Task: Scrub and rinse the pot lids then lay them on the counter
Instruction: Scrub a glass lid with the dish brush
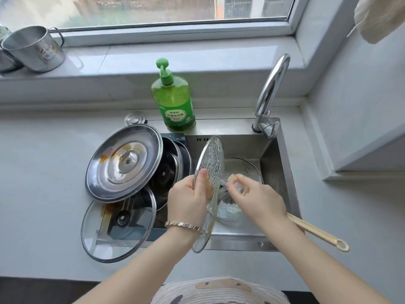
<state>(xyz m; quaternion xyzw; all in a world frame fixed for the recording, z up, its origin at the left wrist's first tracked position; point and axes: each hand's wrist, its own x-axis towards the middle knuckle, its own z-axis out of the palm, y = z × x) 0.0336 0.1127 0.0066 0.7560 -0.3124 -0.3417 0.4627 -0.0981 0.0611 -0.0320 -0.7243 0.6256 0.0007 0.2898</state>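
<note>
head view, centre of frame: gripping soapy lid (211, 159) on edge over sink (274, 167) with left hand (188, 195), thumb on rim; right hand (256, 196) wrapped round brush (315, 231). brace lid firmly, scrub out to rim, then flip.

Lids (123, 165) — at least five; two hands (188, 200), two mugs (32, 49), one brush (317, 233), one soap bottle (175, 104), one tap (271, 84).
</note>
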